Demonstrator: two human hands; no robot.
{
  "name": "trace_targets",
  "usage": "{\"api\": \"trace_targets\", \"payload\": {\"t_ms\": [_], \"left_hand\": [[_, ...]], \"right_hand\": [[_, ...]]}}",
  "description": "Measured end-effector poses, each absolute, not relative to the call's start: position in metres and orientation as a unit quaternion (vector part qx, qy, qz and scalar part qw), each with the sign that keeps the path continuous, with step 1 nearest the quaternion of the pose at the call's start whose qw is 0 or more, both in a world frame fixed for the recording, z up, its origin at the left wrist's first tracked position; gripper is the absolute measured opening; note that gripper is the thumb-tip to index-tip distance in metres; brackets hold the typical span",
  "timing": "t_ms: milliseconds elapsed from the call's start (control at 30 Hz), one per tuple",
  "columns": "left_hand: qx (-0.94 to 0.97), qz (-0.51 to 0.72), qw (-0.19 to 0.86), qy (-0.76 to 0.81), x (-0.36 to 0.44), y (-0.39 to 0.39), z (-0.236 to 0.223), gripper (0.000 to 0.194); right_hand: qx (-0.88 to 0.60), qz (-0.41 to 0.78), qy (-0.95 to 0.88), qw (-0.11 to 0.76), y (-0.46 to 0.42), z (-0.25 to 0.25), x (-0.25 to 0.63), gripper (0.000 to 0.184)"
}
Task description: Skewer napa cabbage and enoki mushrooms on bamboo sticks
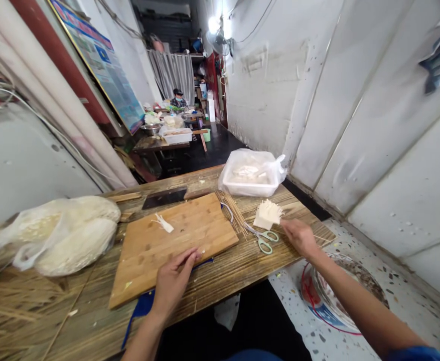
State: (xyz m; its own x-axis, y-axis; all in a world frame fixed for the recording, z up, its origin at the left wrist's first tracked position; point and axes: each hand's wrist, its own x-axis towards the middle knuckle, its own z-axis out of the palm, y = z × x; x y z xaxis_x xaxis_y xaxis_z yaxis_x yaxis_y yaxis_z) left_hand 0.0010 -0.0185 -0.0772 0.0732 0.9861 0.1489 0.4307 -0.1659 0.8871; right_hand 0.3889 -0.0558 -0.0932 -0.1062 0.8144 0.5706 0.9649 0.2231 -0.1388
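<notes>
The pale mushroom bundle (267, 214) lies on the table just beyond the right hand (298, 235), whose fingers reach toward it, loose and gripping nothing; scissors (264, 237) lie just left of that hand, so a careless grab could snag the blades; the left hand (172, 281) rests flat, fingers together, on the cutting board (167, 240) edge; a cleaver (164, 197) lies beyond.

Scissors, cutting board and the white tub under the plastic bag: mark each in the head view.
scissors (264, 239), head view, on the green handle loops.
cutting board (174, 245), head view, on the bare wood at its middle.
white tub (250, 188), head view, on its front wall.
</notes>
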Motion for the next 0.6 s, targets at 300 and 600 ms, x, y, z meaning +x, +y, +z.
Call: {"api": "trace_targets", "payload": {"t_ms": [300, 600], "left_hand": [[0.633, 0.390, 0.348, 0.572, -0.014, -0.032, -0.084, 0.040], [0.630, 0.397, 0.359, 0.563, -0.023, -0.057, -0.089, 0.031]], "right_hand": [[-0.676, -0.067, -0.719, 0.146, -0.068, -0.099, 0.374, 0.022], [-0.768, -0.037, -0.634, 0.083, -0.072, -0.057, 0.394, 0.014]]}}
